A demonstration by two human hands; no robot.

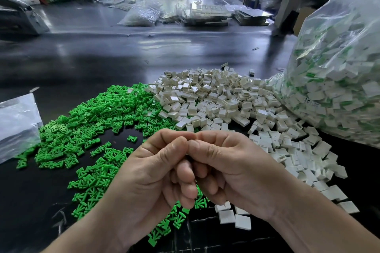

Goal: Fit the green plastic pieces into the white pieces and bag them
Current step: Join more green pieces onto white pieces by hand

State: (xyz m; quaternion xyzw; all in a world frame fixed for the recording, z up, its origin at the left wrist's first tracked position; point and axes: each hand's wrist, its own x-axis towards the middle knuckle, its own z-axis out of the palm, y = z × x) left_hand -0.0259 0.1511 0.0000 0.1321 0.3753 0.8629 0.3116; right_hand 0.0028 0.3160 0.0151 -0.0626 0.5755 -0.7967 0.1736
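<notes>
The green pieces (88, 121) lie in a loose heap on the tabletop (102, 57), just beyond and to the left of your fingers (170, 135). Strays from the heap spill under your left hand (152, 172) and wrist. The white pieces (216, 98) are heaped beyond and to the right of your fingers. They touch the green heap along one edge and trail down beside your right hand (232, 166).

Both hands meet above the gap between the two heaps. Your fingers are curled in, thumb against thumb, with the forefinger tips touching. What they enclose is hidden, so I cannot tell whether you are gripping a piece.

Far to the right of your fingers a big clear bag (339, 68) bulges with white pieces, green showing among them, and rests against the white heap. Well off to the left lies a flat plastic bag (16, 123), its edge at the green heap. Far beyond your fingers, across the dark tabletop, sit a smaller clear bag (141, 14) and stacked trays (205, 14).
</notes>
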